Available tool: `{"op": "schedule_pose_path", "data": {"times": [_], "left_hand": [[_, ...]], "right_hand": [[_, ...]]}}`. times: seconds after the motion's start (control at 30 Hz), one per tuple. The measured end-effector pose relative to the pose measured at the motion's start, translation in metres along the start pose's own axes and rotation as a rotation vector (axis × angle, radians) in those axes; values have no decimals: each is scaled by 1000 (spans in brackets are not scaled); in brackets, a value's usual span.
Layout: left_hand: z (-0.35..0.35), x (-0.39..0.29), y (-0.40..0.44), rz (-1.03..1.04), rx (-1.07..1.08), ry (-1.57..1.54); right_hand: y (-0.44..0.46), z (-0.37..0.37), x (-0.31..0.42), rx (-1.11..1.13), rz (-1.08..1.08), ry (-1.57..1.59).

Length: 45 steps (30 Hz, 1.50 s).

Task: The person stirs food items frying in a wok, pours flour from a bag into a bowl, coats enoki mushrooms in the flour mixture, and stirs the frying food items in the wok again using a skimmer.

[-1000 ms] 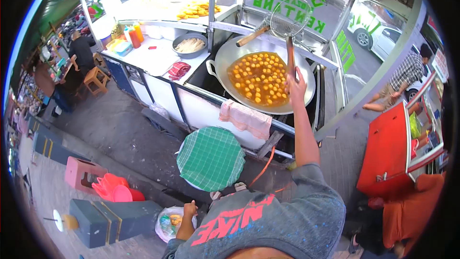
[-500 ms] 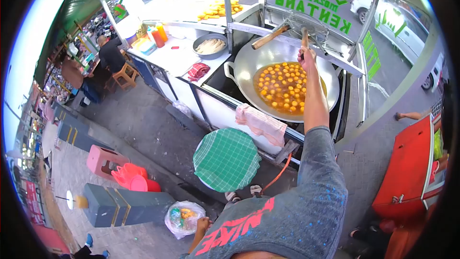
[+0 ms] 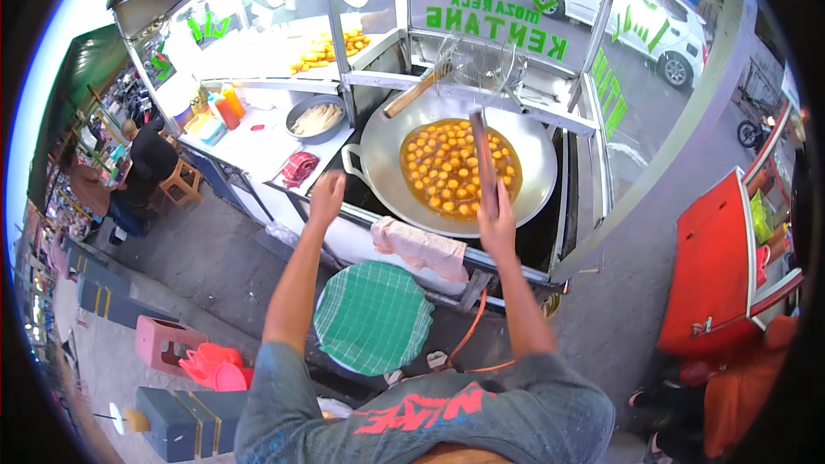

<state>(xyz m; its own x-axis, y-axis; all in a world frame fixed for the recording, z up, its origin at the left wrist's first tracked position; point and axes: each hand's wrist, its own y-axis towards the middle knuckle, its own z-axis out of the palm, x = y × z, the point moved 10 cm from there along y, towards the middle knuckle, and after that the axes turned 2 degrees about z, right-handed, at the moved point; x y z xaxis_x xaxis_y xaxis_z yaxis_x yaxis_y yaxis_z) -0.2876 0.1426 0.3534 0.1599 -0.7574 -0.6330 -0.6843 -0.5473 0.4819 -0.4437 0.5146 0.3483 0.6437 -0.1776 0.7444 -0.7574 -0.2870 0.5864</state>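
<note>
My right hand is wrapped round the near end of a wooden handle, which points away over the wok; I can't make out the tool's head among the wire strainers at the far rim. Small round balls sit in brown liquid, oil I take it, at the wok's middle. My left hand is raised near the wok's left loop, apart from it; its fingers look curled, but I cannot tell whether they hold anything. I judge the step in hand to be tending the frying balls. The next move calls for a steady right grip and both wrists clear of hot metal.
</note>
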Motion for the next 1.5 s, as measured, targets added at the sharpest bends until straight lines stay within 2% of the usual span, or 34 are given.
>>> {"op": "schedule_pose_path", "data": {"times": [0.13, 0.17, 0.2, 0.23, 0.33, 0.43, 0.47, 0.53, 0.57, 0.8, 1.0, 1.2, 1.23, 1.27, 1.33, 1.5], "left_hand": [[62, -55, 116, 144, 45, 184], [94, -44, 143, 56, 162, 323], [104, -64, 151, 7, 266, 358], [116, -71, 163, 53, 238, 487], [152, -74, 189, 8, 207, 567], [180, -53, 208, -144, 307, 478], [192, -36, 221, -146, 279, 489], [185, -48, 216, -155, 351, 444], [181, -57, 214, -128, 331, 421], [161, -78, 208, -58, 255, 380], [120, -96, 206, -100, 158, 317], [90, -95, 175, -142, 177, 280], [84, -95, 165, -82, 131, 273], [80, -89, 152, -78, 120, 272], [59, -98, 113, -67, 102, 271], [26, -103, -2, -94, 149, 309]], "right_hand": [[-79, -18, 9, 140, 173, -56], [-97, -22, 9, 152, 147, -98], [-112, -27, 9, 156, 123, -142], [-126, -30, 3, 199, 159, -151], [-164, -43, -12, 306, 269, -193], [-189, -53, -23, 350, 384, -171], [-191, -53, -24, 342, 375, -170], [-201, -58, -24, 307, 373, -174], [-202, -59, -23, 333, 464, -195], [-195, -50, -25, 250, 368, -93], [-185, -29, -38, 288, 498, -67], [-166, -6, -44, 237, 386, 118], [-162, -3, -43, 231, 368, 149], [-172, 13, -72, 280, 485, 213], [-173, 30, -78, 260, 659, 395], [-172, 73, -60, 320, 835, 709]]}}
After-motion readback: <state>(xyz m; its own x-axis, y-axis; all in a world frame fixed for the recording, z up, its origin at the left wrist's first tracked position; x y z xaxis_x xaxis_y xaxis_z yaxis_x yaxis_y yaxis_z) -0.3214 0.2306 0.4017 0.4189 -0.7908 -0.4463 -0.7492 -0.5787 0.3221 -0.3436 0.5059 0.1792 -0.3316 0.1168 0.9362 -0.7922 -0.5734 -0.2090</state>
